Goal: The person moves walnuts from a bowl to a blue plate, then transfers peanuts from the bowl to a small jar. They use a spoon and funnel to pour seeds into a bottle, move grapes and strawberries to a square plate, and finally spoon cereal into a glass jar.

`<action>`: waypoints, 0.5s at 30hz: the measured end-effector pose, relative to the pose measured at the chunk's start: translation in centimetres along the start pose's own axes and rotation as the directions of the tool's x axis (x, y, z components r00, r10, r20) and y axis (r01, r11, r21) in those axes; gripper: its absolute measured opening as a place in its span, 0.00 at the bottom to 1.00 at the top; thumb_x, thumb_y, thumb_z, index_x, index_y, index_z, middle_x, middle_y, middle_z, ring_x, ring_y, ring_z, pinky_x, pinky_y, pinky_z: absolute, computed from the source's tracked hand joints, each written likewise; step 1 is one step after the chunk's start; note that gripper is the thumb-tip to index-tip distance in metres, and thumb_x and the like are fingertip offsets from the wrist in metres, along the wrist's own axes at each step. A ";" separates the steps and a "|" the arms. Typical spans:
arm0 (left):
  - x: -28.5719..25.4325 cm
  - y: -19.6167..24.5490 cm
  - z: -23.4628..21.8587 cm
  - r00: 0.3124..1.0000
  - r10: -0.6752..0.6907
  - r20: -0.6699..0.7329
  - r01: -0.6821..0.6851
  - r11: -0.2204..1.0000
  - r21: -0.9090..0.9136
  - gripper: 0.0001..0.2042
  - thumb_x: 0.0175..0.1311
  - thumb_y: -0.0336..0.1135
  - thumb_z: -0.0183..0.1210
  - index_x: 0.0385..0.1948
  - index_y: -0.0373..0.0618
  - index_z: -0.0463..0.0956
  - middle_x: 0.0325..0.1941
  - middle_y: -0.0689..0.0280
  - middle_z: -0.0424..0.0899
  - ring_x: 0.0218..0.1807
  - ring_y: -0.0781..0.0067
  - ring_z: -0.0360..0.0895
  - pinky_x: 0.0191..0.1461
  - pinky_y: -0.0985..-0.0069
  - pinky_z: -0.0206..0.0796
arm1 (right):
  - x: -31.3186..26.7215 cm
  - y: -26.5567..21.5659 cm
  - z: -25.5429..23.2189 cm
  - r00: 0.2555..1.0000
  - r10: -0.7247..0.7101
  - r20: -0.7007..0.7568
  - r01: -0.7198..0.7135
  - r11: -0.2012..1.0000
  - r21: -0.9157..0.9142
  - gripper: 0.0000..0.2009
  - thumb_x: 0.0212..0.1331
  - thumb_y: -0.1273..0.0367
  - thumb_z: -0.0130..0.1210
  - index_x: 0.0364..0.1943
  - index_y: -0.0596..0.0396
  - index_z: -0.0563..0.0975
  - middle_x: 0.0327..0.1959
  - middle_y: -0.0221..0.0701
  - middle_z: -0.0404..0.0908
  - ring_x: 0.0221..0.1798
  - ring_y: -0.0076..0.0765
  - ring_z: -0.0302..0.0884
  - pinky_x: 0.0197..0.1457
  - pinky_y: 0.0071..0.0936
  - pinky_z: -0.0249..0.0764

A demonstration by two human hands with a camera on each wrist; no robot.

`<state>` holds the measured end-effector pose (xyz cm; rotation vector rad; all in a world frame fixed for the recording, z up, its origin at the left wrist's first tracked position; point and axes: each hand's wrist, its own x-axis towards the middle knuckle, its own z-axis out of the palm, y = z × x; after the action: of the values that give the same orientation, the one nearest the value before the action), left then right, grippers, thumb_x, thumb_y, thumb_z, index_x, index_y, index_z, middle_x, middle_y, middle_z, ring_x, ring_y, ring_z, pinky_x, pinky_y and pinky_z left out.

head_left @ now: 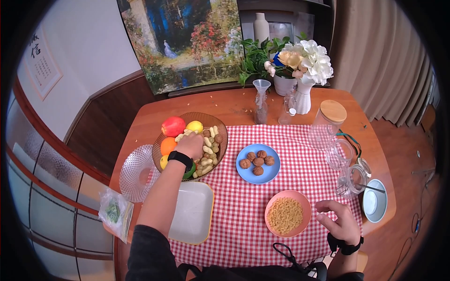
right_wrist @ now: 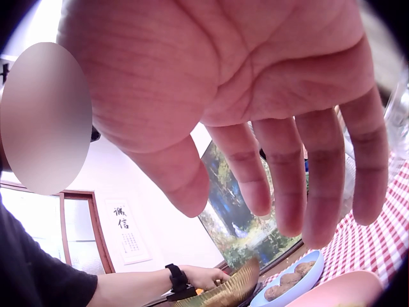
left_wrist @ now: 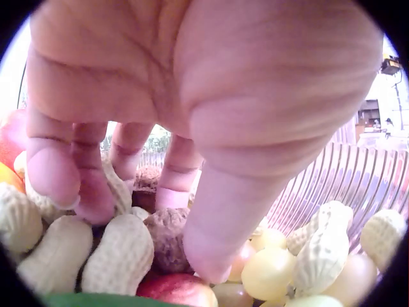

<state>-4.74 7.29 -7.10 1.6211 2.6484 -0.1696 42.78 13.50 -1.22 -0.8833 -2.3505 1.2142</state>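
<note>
My left hand (head_left: 190, 145) reaches down into the brown ribbed glass bowl (head_left: 186, 115) of fruit, peanuts (head_left: 206, 161) and nuts. The left wrist view shows its thumb and index finger pinching a wrinkled walnut (left_wrist: 167, 238), which rests among peanuts (left_wrist: 120, 254), pale grapes (left_wrist: 267, 272) and a red fruit (left_wrist: 179, 291). Its other fingers bend down onto the peanuts. To the right of the pink bowl of pasta (head_left: 307, 206), my right hand (head_left: 341, 222) hovers with relaxed, spread fingers and holds nothing. Several walnuts sit on the blue plate (head_left: 269, 175).
A white tray (head_left: 191, 210), a clear patterned bowl (head_left: 133, 175) and a plastic bag (head_left: 114, 213) lie at the left. Glass jars (head_left: 321, 129) and a light blue bowl (head_left: 375, 203) line the right side. Small bottles (head_left: 260, 110) and flowers (head_left: 316, 61) stand at the back.
</note>
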 end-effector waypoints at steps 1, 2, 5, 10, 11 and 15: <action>-0.2 -0.1 -0.7 1.000 0.001 0.001 -0.001 1.000 0.000 0.14 0.44 0.29 0.63 0.36 0.41 0.77 0.45 0.51 0.78 0.49 0.53 0.77 0.52 0.66 0.70 | 0.0 0.0 0.0 1.000 -0.007 -0.006 0.007 1.000 0.008 0.15 0.54 0.68 0.58 0.41 0.66 0.76 0.34 0.43 0.82 0.39 0.39 0.82 0.46 0.30 0.75; -0.6 -0.1 -2.2 0.998 0.025 0.066 -0.015 0.988 -0.151 0.13 0.42 0.30 0.65 0.32 0.39 0.76 0.39 0.52 0.79 0.44 0.55 0.78 0.48 0.66 0.70 | 0.0 0.0 0.0 1.000 -0.013 -0.012 0.014 1.000 0.016 0.15 0.54 0.68 0.58 0.41 0.66 0.77 0.34 0.43 0.82 0.39 0.39 0.82 0.46 0.30 0.75; -0.9 -0.7 -4.5 0.997 0.035 0.062 -0.007 0.915 -0.404 0.14 0.39 0.32 0.67 0.26 0.38 0.73 0.28 0.55 0.79 0.35 0.58 0.78 0.39 0.67 0.70 | -0.1 0.1 0.0 1.000 -0.015 -0.015 0.015 1.000 0.013 0.14 0.54 0.68 0.59 0.41 0.65 0.77 0.34 0.42 0.83 0.39 0.39 0.82 0.46 0.30 0.75; -0.4 -0.2 -6.3 0.992 0.019 -0.129 -0.080 0.867 -0.492 0.13 0.38 0.31 0.66 0.23 0.38 0.72 0.23 0.54 0.78 0.31 0.55 0.78 0.37 0.67 0.70 | 0.2 -0.1 0.1 1.000 -0.013 -0.011 0.014 1.000 0.019 0.14 0.54 0.69 0.58 0.41 0.65 0.77 0.34 0.42 0.83 0.39 0.38 0.82 0.46 0.30 0.75; -0.1 0.1 -5.5 0.979 0.021 -0.204 -0.124 0.855 -0.504 0.09 0.42 0.29 0.60 0.24 0.37 0.72 0.23 0.52 0.78 0.33 0.52 0.78 0.39 0.65 0.70 | 0.2 -0.3 0.1 1.000 -0.008 -0.012 0.008 1.000 0.024 0.14 0.54 0.69 0.58 0.41 0.65 0.77 0.34 0.42 0.83 0.39 0.38 0.82 0.46 0.30 0.75; 1.3 2.8 -5.5 1.000 0.015 -0.010 -0.018 0.874 -0.485 0.10 0.48 0.29 0.51 0.27 0.32 0.75 0.32 0.45 0.81 0.42 0.46 0.79 0.47 0.62 0.70 | 0.0 0.0 0.0 1.000 0.007 -0.012 -0.007 1.000 0.025 0.14 0.54 0.69 0.58 0.41 0.65 0.77 0.35 0.42 0.82 0.40 0.38 0.82 0.47 0.30 0.75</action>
<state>-2.66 10.30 -1.99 1.4641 2.4037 0.4675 42.79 13.49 -1.24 -0.8885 -2.3197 1.2352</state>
